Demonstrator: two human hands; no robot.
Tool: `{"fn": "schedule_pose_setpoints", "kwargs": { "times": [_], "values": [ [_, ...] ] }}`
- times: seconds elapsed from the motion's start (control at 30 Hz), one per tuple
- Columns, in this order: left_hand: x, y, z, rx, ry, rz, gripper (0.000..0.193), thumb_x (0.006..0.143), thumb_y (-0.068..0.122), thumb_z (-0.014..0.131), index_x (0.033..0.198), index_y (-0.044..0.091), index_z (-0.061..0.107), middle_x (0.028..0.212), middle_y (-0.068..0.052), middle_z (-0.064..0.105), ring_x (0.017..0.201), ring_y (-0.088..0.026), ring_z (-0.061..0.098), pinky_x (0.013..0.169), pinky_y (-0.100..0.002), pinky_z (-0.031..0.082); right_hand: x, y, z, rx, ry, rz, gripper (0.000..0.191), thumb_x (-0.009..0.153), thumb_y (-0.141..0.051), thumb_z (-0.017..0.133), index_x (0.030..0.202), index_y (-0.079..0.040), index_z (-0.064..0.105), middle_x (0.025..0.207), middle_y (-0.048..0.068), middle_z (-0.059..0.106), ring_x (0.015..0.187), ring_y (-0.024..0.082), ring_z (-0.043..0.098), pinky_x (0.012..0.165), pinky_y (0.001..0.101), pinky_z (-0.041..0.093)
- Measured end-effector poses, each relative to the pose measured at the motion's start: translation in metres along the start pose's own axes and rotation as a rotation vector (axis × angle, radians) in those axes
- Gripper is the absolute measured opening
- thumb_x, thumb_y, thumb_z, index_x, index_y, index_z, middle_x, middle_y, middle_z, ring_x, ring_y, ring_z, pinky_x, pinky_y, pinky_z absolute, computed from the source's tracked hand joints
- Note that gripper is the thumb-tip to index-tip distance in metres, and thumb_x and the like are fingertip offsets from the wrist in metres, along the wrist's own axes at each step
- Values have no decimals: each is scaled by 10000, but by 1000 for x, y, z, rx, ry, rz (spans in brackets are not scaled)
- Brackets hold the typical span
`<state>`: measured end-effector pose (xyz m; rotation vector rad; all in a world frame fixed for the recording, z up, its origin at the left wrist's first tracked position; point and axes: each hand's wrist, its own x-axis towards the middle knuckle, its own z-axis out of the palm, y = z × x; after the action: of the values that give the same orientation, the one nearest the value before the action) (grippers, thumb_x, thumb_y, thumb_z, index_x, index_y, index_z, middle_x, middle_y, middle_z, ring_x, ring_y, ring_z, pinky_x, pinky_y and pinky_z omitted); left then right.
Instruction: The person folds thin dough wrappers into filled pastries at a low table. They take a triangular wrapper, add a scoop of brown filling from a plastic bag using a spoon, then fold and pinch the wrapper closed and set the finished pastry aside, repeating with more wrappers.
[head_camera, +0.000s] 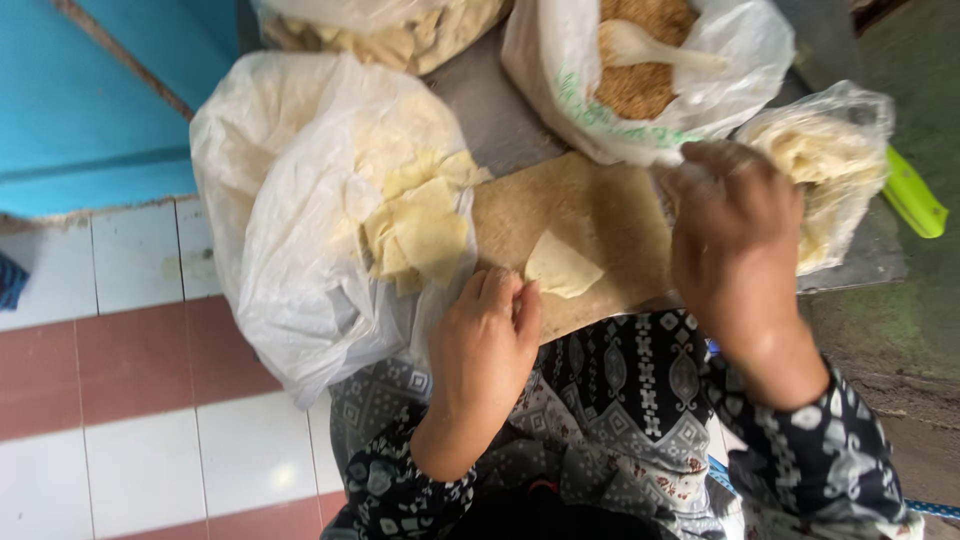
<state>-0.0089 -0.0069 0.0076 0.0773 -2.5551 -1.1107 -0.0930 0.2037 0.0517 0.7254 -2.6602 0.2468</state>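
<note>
Left hand (487, 340) rests at near edge of wooden board (600, 215), fingers curled, tips pressed on a pale triangular dough sheet (561, 265) lying on the board. Right hand (733, 245) hovers over board's far right corner, fingers bent downward; grip not discernible. Plastic bag of square wrappers (415, 225) just left of board.

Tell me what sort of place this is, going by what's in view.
Probably a home or small-shop spot for making snacks by hand, low to the floor. A wooden board dusted with crumbs holds a thin dough sheet, plastic bags of dough pieces surround it, and the tiled floor lies alongside.
</note>
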Motion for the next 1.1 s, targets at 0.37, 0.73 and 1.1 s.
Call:
{"fn": "schedule_pose_setpoints", "kwargs": {
  "times": [0.37, 0.73, 1.1],
  "values": [
    [1, 4, 0, 10, 37, 36, 120, 925, 162, 708, 907, 68, 635, 881, -89, 661, 751, -318, 678, 591, -417, 520, 97, 97, 49, -155, 25, -47, 108, 940, -216, 798, 1010, -133, 788, 994, 52, 709, 1030, 330, 612, 907, 464, 471],
    [-2, 0, -2, -48, -20, 65, 95, 916, 156, 714, 976, 98, 667, 925, -50, 686, 791, -284, 698, 625, -394, 546, 90, 77, 22, -75, 234, -130, 151, 909, 21, 723, 988, -66, 818, 873, 79, 715, 884, 267, 622, 870, 380, 515],
    [-4, -4, -2, -86, 16, 39, 105, 933, 132, 728, 930, 64, 648, 856, -81, 666, 725, -300, 674, 608, -402, 527, 90, 101, 21, 747, 280, 158, 204, 967, 135, 581, 1035, 82, 766, 895, 129, 715, 764, 117, 674, 706, 247, 527]
  ]
}}
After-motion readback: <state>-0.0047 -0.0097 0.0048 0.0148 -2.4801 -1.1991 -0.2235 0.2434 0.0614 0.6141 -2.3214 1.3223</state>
